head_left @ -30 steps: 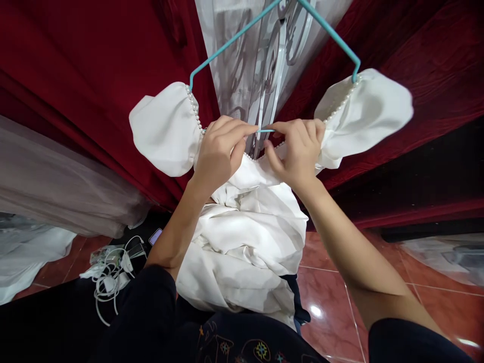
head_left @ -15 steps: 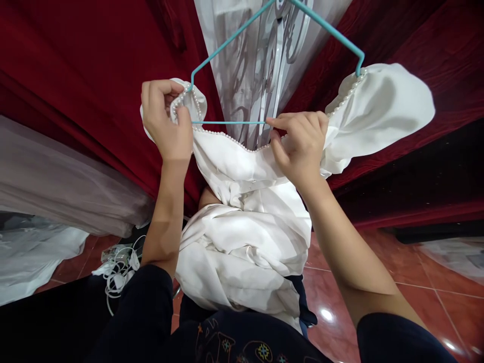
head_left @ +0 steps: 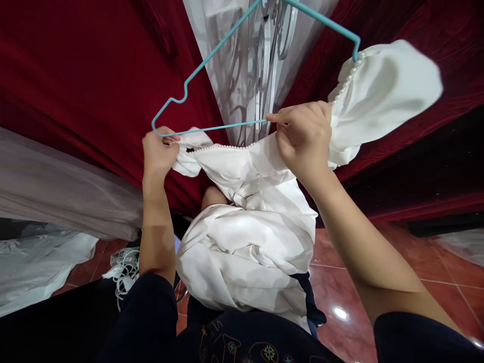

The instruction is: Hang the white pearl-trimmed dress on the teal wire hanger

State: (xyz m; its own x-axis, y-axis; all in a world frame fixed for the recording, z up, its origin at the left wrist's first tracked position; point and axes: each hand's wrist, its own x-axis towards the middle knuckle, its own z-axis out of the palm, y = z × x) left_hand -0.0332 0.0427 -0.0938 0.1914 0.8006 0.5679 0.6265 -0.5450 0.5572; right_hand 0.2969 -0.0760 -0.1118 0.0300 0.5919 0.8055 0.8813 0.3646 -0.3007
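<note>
A white dress (head_left: pixel 242 232) with pearl beading along its neckline lies bunched over my lap. Its right puffed sleeve (head_left: pixel 397 96) hangs on the right end of a teal hanger (head_left: pixel 215 53). The hanger's left end is bare and lies just above my left hand (head_left: pixel 158 154), whose fingers are closed on the beaded edge of the left sleeve (head_left: pixel 189 164). Whether those fingers also touch the hanger I cannot tell. My right hand (head_left: pixel 304 136) is closed around the hanger's bottom bar, near the right part of the bodice.
Dark red curtains (head_left: pixel 94 65) hang on both sides, with a white ornate metal frame (head_left: pixel 264 65) between them. White cables (head_left: pixel 126 275) lie at the lower left, near pale fabric (head_left: pixel 49 262). The floor has red tiles (head_left: pixel 340 282).
The left sleeve has come off the hanger's left end and moved down with my left hand. That end of the hanger now shows bare. My right hand stays on the bar.
</note>
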